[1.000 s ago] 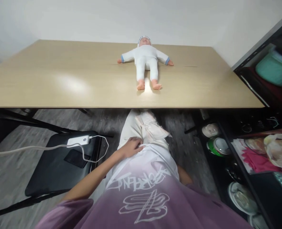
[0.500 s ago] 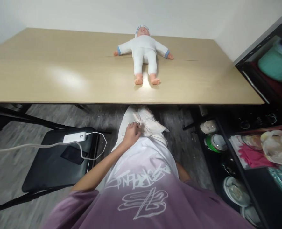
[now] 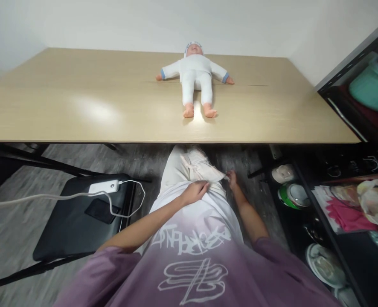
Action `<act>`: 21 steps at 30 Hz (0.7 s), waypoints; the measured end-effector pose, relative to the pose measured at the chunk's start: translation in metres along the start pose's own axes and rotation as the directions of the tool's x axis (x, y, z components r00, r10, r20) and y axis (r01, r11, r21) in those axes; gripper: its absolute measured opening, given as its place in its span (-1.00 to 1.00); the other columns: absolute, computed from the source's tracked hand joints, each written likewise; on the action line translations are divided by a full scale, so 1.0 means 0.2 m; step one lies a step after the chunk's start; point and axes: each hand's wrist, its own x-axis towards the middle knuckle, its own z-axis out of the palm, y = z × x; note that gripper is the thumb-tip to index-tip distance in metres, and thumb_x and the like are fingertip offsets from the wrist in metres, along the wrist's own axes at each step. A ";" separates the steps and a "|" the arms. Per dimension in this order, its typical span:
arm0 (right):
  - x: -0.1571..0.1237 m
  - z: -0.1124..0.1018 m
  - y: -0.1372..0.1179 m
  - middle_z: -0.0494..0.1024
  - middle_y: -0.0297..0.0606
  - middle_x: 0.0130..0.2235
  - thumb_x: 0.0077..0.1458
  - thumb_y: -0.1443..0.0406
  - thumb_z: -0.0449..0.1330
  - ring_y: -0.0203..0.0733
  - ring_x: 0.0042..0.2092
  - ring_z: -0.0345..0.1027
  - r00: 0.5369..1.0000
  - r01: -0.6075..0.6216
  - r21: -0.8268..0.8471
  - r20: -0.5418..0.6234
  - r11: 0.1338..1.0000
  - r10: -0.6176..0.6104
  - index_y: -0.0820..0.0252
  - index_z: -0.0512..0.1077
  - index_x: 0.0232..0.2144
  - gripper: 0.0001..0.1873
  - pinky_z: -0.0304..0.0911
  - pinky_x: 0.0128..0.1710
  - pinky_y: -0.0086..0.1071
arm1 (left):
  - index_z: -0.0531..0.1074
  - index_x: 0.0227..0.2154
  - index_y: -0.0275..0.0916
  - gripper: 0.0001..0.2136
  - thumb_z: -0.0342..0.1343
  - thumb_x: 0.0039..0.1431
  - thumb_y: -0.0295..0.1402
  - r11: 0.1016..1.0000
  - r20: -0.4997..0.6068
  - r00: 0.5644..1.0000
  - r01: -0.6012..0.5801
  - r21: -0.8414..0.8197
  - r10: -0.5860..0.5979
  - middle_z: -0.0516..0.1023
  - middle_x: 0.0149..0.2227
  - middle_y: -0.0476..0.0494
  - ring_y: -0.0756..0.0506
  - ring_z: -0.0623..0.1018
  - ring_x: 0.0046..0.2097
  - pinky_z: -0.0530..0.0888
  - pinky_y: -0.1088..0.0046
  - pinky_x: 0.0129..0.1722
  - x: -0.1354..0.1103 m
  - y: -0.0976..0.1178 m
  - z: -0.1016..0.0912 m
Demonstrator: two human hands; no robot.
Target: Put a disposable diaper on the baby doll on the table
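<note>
White wall (image 3: 144, 25) stood behind a wooden table (image 3: 128, 98). Below its near edge, the right hand (image 3: 231, 179) had its fingertips at the right corner of a pale cloth (image 3: 202, 166) on the lap; whether they pinched it, I could not tell. The left hand (image 3: 194, 192) lay on the shirt (image 3: 189, 221), just beside the cloth's near edge, fingers curled, its grip unclear. Beyond, on the table's far half, a doll (image 3: 195, 68) lay on its back, arms spread, feet nearest. On the left, a chair (image 3: 77, 232) bore a phone (image 3: 101, 211); on the right stood a shelf (image 3: 355, 251).
</note>
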 end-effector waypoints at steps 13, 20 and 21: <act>0.20 0.23 -0.31 0.68 -0.23 -0.31 0.27 -0.22 0.38 -0.22 -0.26 0.42 0.922 0.078 -0.574 0.353 0.815 0.161 0.24 0.61 -0.32 -0.39 0.28 -0.27 -0.45 | 0.53 -0.22 -0.19 -0.61 -0.12 0.65 -0.16 0.963 -0.060 0.986 0.164 0.215 -0.155 0.70 -0.18 -0.27 -0.25 0.67 -0.07 0.50 0.26 0.00 -0.04 0.00 -0.01; 0.05 0.36 -0.28 0.75 -0.14 -0.06 -0.01 -0.05 0.63 0.10 0.16 0.53 0.926 0.206 -0.636 0.372 0.744 0.061 0.21 0.64 -0.25 -0.48 0.38 0.18 -0.31 | 0.53 -0.03 -0.25 -0.66 -0.09 0.65 -0.16 0.879 -0.160 0.946 0.322 0.352 -0.282 0.69 0.00 -0.41 -0.34 0.62 0.09 0.44 0.13 0.13 -0.12 -0.01 -0.07; 0.02 0.36 -0.29 0.76 -0.11 -0.01 0.00 -0.04 0.63 0.14 0.21 0.53 0.928 0.211 -0.620 0.369 0.756 0.043 0.21 0.66 -0.18 -0.47 0.39 0.22 -0.28 | 0.52 -0.03 -0.25 -0.66 -0.09 0.65 -0.17 0.870 -0.168 0.940 0.338 0.359 -0.296 0.68 0.00 -0.42 -0.35 0.61 0.09 0.43 0.12 0.13 -0.13 -0.03 -0.08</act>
